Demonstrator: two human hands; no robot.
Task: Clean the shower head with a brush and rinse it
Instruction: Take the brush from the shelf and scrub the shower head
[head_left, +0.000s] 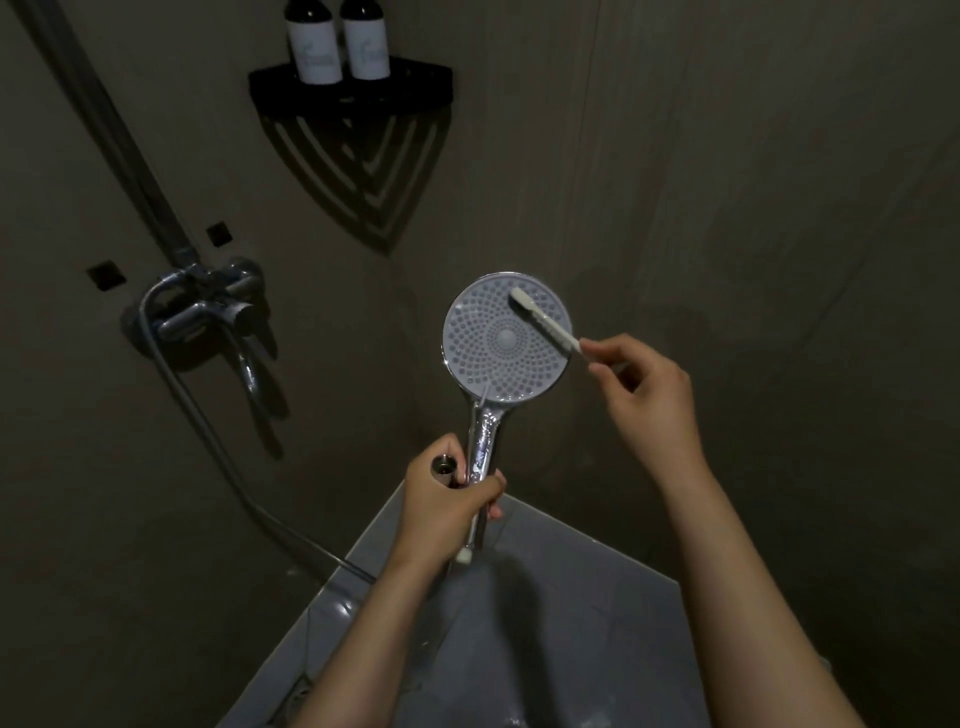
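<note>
Two hands: both are busy, the left hand (447, 493) below the shower head (506, 338), the right hand (649, 395) just to its right.
Left hand: its fingers are wrapped round the chrome handle (483, 441) under the shower head, holding it upright with the nozzle face turned up toward the person.
Hose nut (443, 465): a metal ring sits in the same grip, beside the handle. It looks unscrewed from the shower head, though I cannot be sure.
Floor tile (571, 623): pale and glossy, under the shower head and both forearms.
Shower head: a round grey face with rings of small nozzles and a chrome rim. I see no water running from it.
Brush (545, 325): small and white, toothbrush-like, lying across the upper right of the face with its bristle end touching the nozzles.
Right hand: thumb and fingertips pinch the tail of the brush just off the rim, the other fingers curled loosely.
Hose (218, 431): trails away to the left of the shower head, up toward the wall.
Mixer tap (202, 306): chrome, on the wall well to the left of the shower head.
Corner shelf (353, 85): black, high above the shower head, carrying two dark bottles (314, 47) with white labels.
Progress: scrubbing looks under way on one patch of the face. The rest of the nozzles and the whole rinse seem left to do.
</note>
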